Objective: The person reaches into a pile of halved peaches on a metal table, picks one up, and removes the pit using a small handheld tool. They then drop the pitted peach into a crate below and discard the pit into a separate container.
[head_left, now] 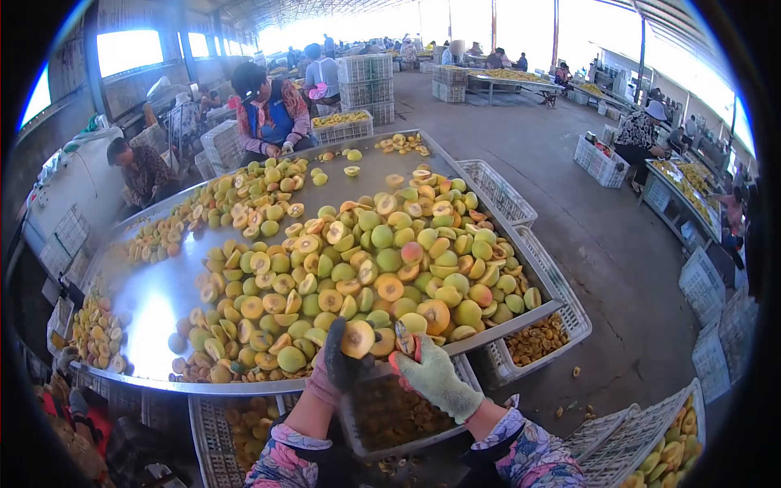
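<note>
My left hand [345, 360], in a dark glove, is closed around a peach half [358, 338] with its cut face turned up. Just to its right, my right hand [435, 378] wears a pale green glove with reddish fingertips. Its fingers grip a small metal tool [403, 337] with a shiny rounded end, pointing up; its exact kind I cannot make out. Both hands are over the near edge of a metal table [325, 191]. Beyond them lies a big heap of yellow-green peaches [382, 236], many of them cut in half.
Below the table edge stand a crate [355, 439] of fruit pieces and another crate [582, 321] at the right. A tilted crate [602, 455] with peaches is at lower right. Across the table sits a person in a blue vest [272, 122]; another person [142, 175] is at the left.
</note>
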A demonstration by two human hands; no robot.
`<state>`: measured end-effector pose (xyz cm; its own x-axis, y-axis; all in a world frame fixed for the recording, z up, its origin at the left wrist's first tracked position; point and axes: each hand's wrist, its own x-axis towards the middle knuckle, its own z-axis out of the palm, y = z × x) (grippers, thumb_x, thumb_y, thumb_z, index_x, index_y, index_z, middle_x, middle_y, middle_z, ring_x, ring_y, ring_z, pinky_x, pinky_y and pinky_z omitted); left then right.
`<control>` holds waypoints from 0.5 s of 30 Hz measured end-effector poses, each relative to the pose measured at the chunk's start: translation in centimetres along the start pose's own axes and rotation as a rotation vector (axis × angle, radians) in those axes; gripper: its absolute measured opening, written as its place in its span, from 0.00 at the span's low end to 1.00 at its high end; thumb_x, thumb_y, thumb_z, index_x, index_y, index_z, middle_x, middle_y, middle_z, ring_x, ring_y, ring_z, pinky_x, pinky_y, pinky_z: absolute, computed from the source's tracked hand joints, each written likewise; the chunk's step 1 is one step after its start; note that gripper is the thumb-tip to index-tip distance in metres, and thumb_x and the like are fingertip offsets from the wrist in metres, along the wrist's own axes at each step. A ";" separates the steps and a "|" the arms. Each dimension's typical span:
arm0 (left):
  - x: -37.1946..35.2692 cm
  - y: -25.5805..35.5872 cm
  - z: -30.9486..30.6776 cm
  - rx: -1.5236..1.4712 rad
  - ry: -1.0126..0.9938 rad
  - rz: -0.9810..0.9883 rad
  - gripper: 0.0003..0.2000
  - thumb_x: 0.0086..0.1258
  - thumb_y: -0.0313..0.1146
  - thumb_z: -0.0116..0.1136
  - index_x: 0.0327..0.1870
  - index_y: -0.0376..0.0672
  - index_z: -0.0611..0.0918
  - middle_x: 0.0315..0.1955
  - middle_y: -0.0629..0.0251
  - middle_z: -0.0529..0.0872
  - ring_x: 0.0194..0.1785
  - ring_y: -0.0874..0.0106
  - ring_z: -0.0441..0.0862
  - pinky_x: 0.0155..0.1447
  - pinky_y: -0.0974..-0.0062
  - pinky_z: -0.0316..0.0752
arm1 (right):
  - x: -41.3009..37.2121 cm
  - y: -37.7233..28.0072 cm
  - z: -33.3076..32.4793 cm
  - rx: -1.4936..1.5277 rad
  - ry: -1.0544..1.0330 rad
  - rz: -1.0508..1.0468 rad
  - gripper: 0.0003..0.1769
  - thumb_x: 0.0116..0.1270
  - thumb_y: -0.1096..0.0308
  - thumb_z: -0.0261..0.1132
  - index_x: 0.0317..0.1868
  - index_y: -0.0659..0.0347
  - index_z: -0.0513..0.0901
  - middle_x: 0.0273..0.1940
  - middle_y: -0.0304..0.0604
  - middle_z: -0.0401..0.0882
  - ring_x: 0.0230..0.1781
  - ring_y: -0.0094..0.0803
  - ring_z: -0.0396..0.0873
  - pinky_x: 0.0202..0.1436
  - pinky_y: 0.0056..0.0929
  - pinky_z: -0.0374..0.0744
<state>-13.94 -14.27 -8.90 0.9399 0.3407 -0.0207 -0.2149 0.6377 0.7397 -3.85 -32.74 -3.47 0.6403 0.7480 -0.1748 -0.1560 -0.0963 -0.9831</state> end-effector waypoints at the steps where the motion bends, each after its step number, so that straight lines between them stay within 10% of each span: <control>1: -0.7 0.0 0.5 0.420 0.119 0.185 0.23 0.73 0.38 0.61 0.63 0.37 0.72 0.54 0.57 0.83 0.58 0.64 0.81 0.61 0.65 0.78 | 0.1 0.3 -0.1 0.001 -0.003 0.005 0.15 0.67 0.61 0.67 0.45 0.62 0.74 0.28 0.39 0.81 0.24 0.24 0.80 0.30 0.26 0.78; 5: -0.5 1.8 1.4 -0.206 0.036 -0.197 0.21 0.69 0.33 0.64 0.60 0.36 0.75 0.51 0.57 0.85 0.55 0.66 0.83 0.59 0.66 0.79 | -0.6 -0.6 -0.4 -0.330 -0.060 -0.103 0.15 0.68 0.59 0.64 0.44 0.60 0.73 0.27 0.48 0.81 0.27 0.44 0.82 0.33 0.38 0.79; 7: -0.6 -0.2 1.7 0.647 0.118 0.176 0.18 0.70 0.33 0.63 0.57 0.35 0.78 0.51 0.57 0.85 0.53 0.67 0.84 0.59 0.68 0.79 | 0.0 1.5 -0.6 -0.516 -0.011 -0.312 0.15 0.67 0.58 0.64 0.41 0.61 0.72 0.28 0.56 0.80 0.33 0.60 0.80 0.36 0.50 0.78; 9: -0.9 1.5 3.7 0.757 0.018 0.206 0.19 0.66 0.20 0.62 0.58 0.34 0.76 0.54 0.56 0.84 0.55 0.67 0.83 0.61 0.70 0.78 | 0.2 1.2 -0.6 -0.640 0.012 -0.295 0.12 0.70 0.65 0.62 0.47 0.62 0.73 0.24 0.39 0.79 0.21 0.27 0.80 0.27 0.30 0.77; 11: -0.6 1.2 3.2 0.740 -0.012 0.279 0.21 0.64 0.16 0.62 0.59 0.33 0.74 0.56 0.56 0.83 0.57 0.67 0.82 0.62 0.70 0.77 | -0.3 -0.3 -0.4 -0.718 0.023 -0.282 0.13 0.66 0.62 0.62 0.43 0.61 0.72 0.32 0.57 0.81 0.35 0.59 0.81 0.38 0.52 0.78; 15: -0.3 1.1 2.9 0.831 -0.152 0.270 0.27 0.67 0.19 0.63 0.65 0.37 0.67 0.63 0.56 0.77 0.62 0.68 0.78 0.64 0.69 0.76 | -0.3 0.0 -0.2 -0.876 0.062 -0.414 0.12 0.65 0.64 0.62 0.43 0.60 0.71 0.32 0.55 0.82 0.33 0.57 0.82 0.36 0.51 0.79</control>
<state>-13.69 -15.69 -6.17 0.9226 0.2743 0.2711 -0.2279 -0.1792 0.9570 -3.92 -33.10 -3.45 0.5611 0.7990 0.2161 0.6899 -0.3072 -0.6554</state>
